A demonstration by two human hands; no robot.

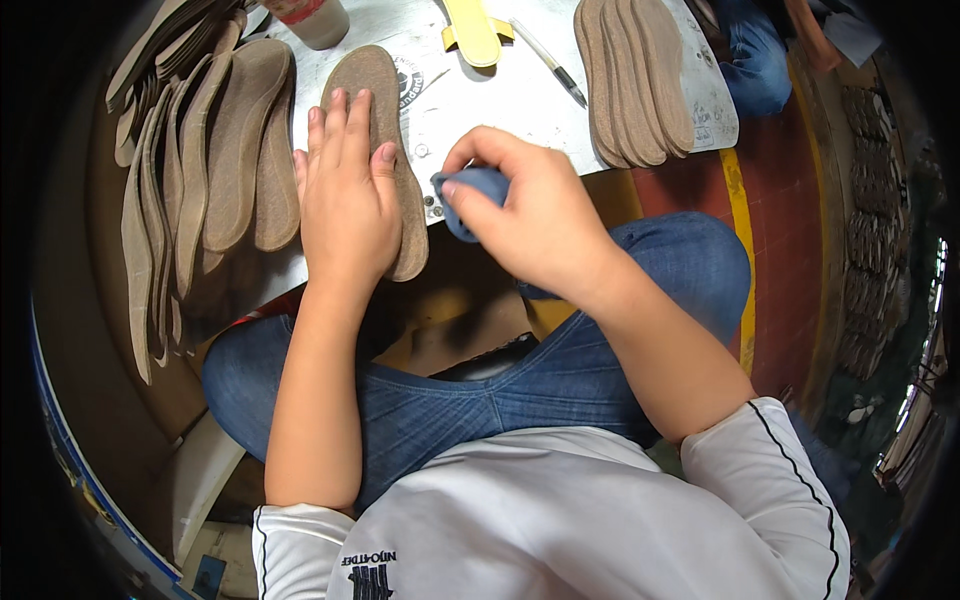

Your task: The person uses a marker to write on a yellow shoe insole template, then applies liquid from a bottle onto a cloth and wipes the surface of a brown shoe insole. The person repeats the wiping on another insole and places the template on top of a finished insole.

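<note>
At a light-topped worktable, seen from above, a seated person in a white shirt with dark piping and blue jeans works with both bare hands over a brown, speckled insole. The insole lies lengthwise near the middle of the table's near side, its closer end reaching past the edge. The left hand rests palm down across it, fingers straight and pressed flat, thumb slightly spread. Just to the right, the right hand pinches a blue wad, apparently cloth, between thumb and bent forefinger, near the insole but apart from it; the remaining fingers are mostly hidden. To the left, a row of insoles overlaps on edge, some hanging beyond the tabletop. On the right, a stack of insoles lies fanned. Farther up the table are a pale pen with a dark end, a yellow sole-shaped piece with side tabs, and a red-marked cup. Beyond the right corner shows another person's denim-clad leg, beside red flooring crossed by a yellow stripe.
</note>
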